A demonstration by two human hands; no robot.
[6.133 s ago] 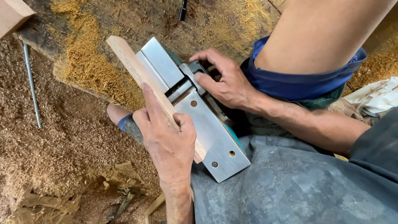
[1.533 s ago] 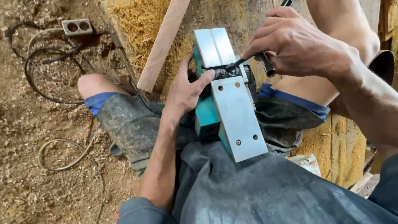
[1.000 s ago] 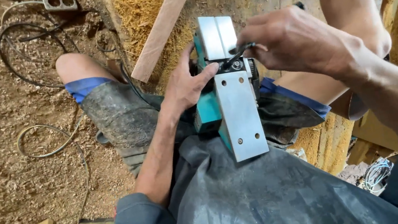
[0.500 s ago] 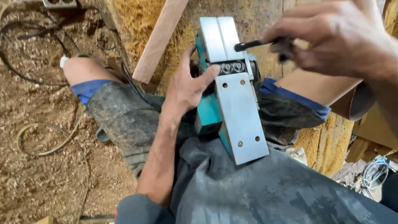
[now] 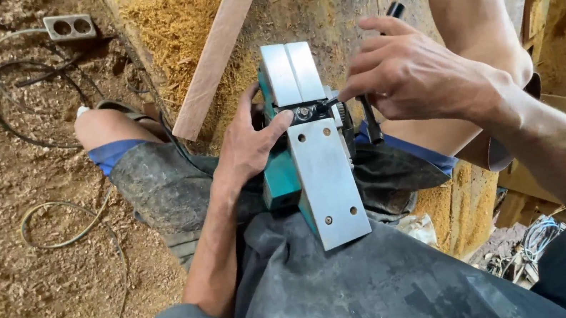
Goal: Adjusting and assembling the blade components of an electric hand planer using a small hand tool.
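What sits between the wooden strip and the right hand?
Head view: the upturned green planer lies between the wooden strip and right hand, with the left hand gripping its side.

This is a rough woodworking shop. Sawdust and shavings (image 5: 4, 287) cover the ground, a planed wooden board (image 5: 216, 52) lies on a heap of them, an electric planer (image 5: 316, 162) rests upturned on the person's lap, and cables (image 5: 17, 105) run to a socket strip (image 5: 69, 25).

"Left hand (image 5: 247, 147)?"
"Reaching up from below, palm down, thumb stretched right, fingers curled."
"Right hand (image 5: 417, 78)?"
"Coming in from the right, fingers pinched together, forearm angled across."
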